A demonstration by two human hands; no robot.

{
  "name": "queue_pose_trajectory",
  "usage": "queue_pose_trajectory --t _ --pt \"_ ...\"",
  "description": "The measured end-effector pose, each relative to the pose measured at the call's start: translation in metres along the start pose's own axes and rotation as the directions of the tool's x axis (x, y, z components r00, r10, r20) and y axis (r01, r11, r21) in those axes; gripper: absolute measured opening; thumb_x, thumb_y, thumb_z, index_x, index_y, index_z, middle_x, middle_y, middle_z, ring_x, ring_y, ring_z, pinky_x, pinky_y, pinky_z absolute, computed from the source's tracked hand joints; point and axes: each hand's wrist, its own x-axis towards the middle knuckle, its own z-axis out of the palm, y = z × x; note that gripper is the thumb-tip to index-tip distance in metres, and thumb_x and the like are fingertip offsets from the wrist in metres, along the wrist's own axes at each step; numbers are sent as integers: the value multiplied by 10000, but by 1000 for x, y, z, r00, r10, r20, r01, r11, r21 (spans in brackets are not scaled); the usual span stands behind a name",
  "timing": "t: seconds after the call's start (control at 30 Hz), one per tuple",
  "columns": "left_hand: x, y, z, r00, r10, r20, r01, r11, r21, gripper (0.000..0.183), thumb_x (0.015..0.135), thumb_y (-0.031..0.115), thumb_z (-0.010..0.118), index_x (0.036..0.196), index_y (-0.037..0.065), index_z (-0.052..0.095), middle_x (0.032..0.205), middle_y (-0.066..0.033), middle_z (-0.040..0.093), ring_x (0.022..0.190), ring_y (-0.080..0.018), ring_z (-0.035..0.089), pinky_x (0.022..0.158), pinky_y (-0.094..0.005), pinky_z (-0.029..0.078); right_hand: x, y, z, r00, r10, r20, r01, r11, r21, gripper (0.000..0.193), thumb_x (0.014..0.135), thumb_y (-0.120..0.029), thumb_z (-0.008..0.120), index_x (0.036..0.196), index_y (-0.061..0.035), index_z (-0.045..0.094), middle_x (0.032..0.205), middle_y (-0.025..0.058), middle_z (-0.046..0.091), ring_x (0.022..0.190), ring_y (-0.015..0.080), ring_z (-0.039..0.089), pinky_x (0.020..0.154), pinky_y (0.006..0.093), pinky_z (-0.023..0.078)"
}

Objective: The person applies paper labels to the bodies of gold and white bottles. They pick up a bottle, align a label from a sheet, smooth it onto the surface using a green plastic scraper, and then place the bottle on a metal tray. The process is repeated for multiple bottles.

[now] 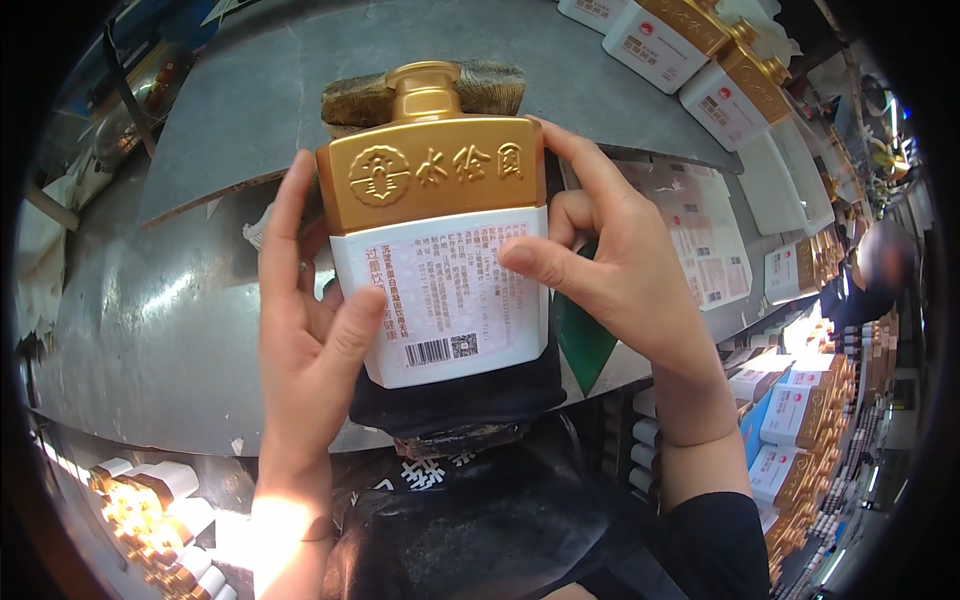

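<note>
A flat-sided bottle [435,210] with a gold top and a white lower body lies face up in front of me, its neck pointing away. A pale printed label [450,290] with a barcode covers most of the white face. My left hand [315,310] wraps the bottle's left side, thumb on the label's left edge. On the other side, my right hand [610,250] grips the edge, its thumb pressing the label's upper right and its index finger along the gold shoulder. Beneath the bottle's near end is a black pad [460,400]; behind the neck sits a worn brown block [490,90].
A sheet of labels [700,240] lies on the grey metal table [260,90] to the right, near a green pointed piece [585,335]. Similar bottles [735,90] stand at the far right, beside a white bin [785,185]. More are stacked lower right [790,430] and lower left [150,510]. A person [870,270] is at the right.
</note>
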Motion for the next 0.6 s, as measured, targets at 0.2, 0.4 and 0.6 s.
queue_pose_trajectory --t 0.2,0.4,0.6 --pt "-4 5 9 998 -56 19 57 997 -49 959 779 120 749 1511 40 134 1466 -140 293 1280 -255 405 1030 -392 450 -1 -3 2 1000 -14 -18 12 996 -91 824 730 -189 805 1404 31 385 613 -13 504 595 45 476 578 196 371" --pt "-4 3 9 998 -61 8 61 997 -50 979 764 140 761 1514 48 139 1482 -138 257 1266 -255 410 1022 -393 455 -1 -2 2 1000 -15 -12 14 997 -74 834 720 -190 806 1406 27 384 610 -8 509 589 51 481 568 201 372" --pt "-4 3 8 998 -67 7 67 997 -46 986 759 151 762 1514 45 137 1481 -139 257 1270 -258 407 1019 -394 457 0 -3 2 1000 -23 -17 22 996 -90 841 719 -198 811 1411 18 384 605 -5 508 587 53 486 567 201 372"
